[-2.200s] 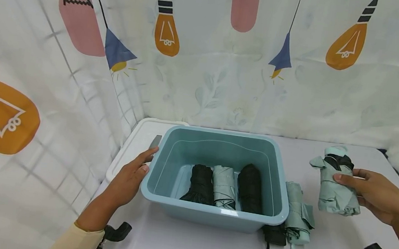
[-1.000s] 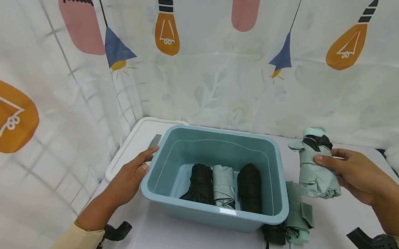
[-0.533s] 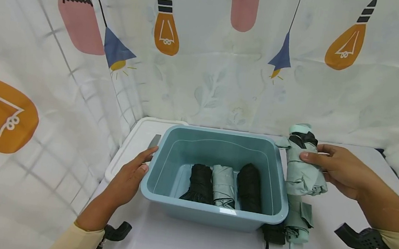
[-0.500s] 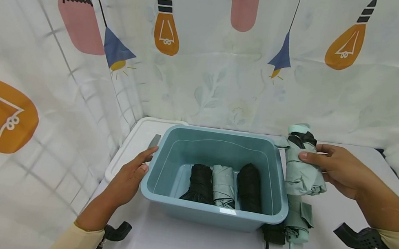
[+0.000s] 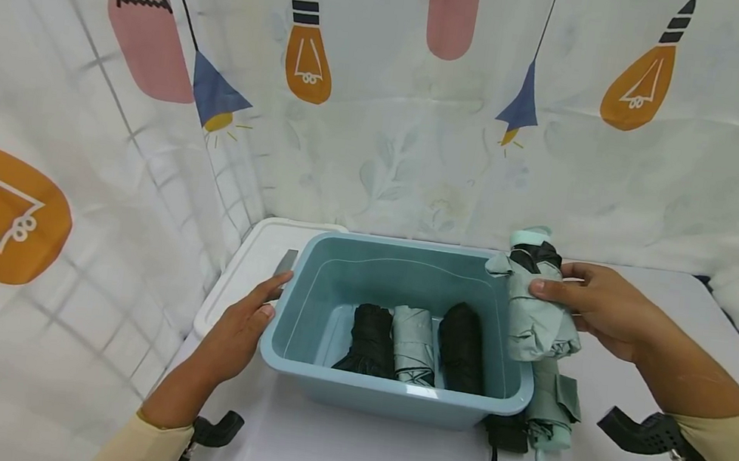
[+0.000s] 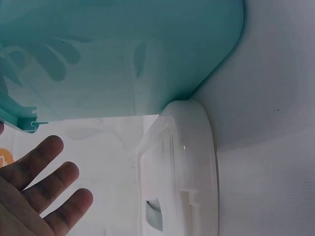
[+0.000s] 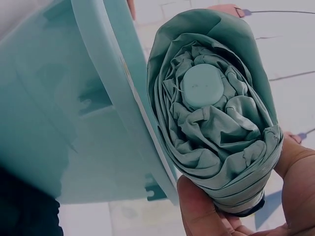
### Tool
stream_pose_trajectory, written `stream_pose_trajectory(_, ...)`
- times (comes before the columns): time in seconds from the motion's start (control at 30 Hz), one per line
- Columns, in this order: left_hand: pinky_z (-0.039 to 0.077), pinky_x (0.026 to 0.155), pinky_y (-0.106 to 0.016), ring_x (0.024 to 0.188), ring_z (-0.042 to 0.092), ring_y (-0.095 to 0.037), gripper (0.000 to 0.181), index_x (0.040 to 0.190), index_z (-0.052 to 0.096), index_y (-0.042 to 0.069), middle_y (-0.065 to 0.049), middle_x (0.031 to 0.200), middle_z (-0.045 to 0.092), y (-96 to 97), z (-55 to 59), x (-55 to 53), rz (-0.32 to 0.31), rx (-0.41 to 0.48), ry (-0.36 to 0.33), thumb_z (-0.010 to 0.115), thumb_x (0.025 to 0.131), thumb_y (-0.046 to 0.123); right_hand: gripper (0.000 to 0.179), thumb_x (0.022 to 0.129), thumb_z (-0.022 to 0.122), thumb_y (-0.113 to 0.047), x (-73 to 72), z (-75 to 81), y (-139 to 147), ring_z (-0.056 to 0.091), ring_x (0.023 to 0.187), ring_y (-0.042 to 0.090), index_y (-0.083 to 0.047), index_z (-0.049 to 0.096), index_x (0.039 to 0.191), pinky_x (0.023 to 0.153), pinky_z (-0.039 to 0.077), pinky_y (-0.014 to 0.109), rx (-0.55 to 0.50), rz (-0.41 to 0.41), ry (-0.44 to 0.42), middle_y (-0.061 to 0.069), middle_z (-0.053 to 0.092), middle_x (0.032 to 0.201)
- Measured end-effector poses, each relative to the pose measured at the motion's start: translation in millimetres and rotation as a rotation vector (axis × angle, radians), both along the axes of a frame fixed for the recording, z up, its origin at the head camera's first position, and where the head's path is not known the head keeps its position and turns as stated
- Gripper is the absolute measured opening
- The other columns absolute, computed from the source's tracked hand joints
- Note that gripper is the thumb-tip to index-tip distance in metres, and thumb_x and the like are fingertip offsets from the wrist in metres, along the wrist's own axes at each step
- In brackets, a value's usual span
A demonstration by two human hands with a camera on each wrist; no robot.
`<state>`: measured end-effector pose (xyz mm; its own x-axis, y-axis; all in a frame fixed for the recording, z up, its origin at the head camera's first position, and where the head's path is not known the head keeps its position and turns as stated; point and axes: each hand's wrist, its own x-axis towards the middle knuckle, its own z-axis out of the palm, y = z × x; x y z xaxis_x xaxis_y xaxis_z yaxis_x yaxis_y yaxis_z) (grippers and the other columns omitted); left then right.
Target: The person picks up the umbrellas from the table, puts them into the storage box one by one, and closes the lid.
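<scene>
My right hand (image 5: 607,307) grips a folded pale green umbrella (image 5: 540,318) over the right rim of a blue plastic bin (image 5: 385,390). In the right wrist view, the gathered end of this umbrella (image 7: 221,142) faces the camera, beside the bin's outer wall (image 7: 88,142). My left hand (image 5: 230,336) rests at the bin's left rim, fingers fairly straight; the left wrist view shows several of its fingers (image 6: 51,183) extended. Inside the bin lie a black umbrella (image 5: 370,341), a pale green umbrella (image 5: 414,342) and another black umbrella (image 5: 463,348), side by side.
On the table (image 5: 344,456), right of the bin, lie another green umbrella (image 5: 550,411) and a black one (image 5: 507,433), mostly hidden by the bin, their wrist straps toward me. A white lid-like piece (image 5: 248,270) sits behind left. A printed curtain (image 5: 385,149) hangs behind.
My right hand has carried the pale green umbrella leftward from the right side of the table to over the bin's right rim. The left hand and bin stay put.
</scene>
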<state>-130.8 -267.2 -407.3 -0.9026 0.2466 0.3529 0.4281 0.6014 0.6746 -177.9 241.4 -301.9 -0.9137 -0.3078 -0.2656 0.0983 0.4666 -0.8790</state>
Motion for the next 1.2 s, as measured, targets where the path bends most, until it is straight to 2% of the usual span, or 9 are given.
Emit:
stream_pose_trajectory(0.13,0.051,0.085,-0.062,0.119,0.061,-0.045,0.052,0.159,0.038,0.026,-0.022,0.139,0.058,0.2,0.0,0.0,0.0,0.001,-0.006,0.04,0.107,0.017,0.097,0.104,0.06,-0.038,-0.5,-0.6,-6,0.046,0.134,0.049,0.012,-0.004,0.157,0.104,0.042,0.057,-0.01,0.005,-0.004,0.037,0.027,0.154)
stream_pose_trajectory(0.5,0.049,0.087,-0.063,0.12,0.06,-0.044,0.05,0.159,0.037,0.027,-0.02,0.14,0.058,-1.1,-0.8,-0.3,-0.008,0.004,0.002,0.039,0.109,0.02,0.099,0.1,0.067,-0.038,-1.1,-0.4,-22,0.054,0.128,0.046,0.012,0.004,0.157,0.102,0.044,0.057,-0.008,-0.002,0.0,0.035,0.037,0.149)
stream_pose_trajectory(0.73,0.05,0.086,-0.064,0.12,0.06,-0.044,0.053,0.159,0.038,0.027,-0.02,0.141,0.057,-1.0,-1.2,-0.6,-0.009,0.011,0.001,0.041,0.107,0.015,0.095,0.099,0.069,-0.039,-0.2,1.4,-29,0.062,0.118,0.038,0.011,0.012,0.156,0.1,0.048,0.055,0.005,-0.009,0.013,0.033,0.046,0.143)
stream_pose_trajectory(1.0,0.049,0.087,-0.065,0.122,0.059,-0.045,0.051,0.159,0.038,0.027,-0.021,0.142,0.057,-0.2,0.1,0.4,-0.004,0.006,0.005,0.04,0.108,0.018,0.101,0.098,0.07,-0.04,0.8,5.9,-34,0.058,0.124,0.045,0.011,0.006,0.157,0.103,0.044,0.057,0.005,-0.008,0.006,0.035,0.04,0.148)
stream_pose_trajectory(1.2,0.049,0.088,-0.065,0.122,0.059,-0.044,0.052,0.159,0.038,0.027,-0.02,0.141,0.058,-0.6,-0.5,0.2,-0.01,0.008,0.01,0.04,0.108,0.017,0.089,0.097,0.071,-0.04,0.7,6.3,-38,0.066,0.11,0.035,0.008,0.021,0.153,0.095,0.052,0.052,0.003,-0.015,0.008,0.029,0.051,0.137)
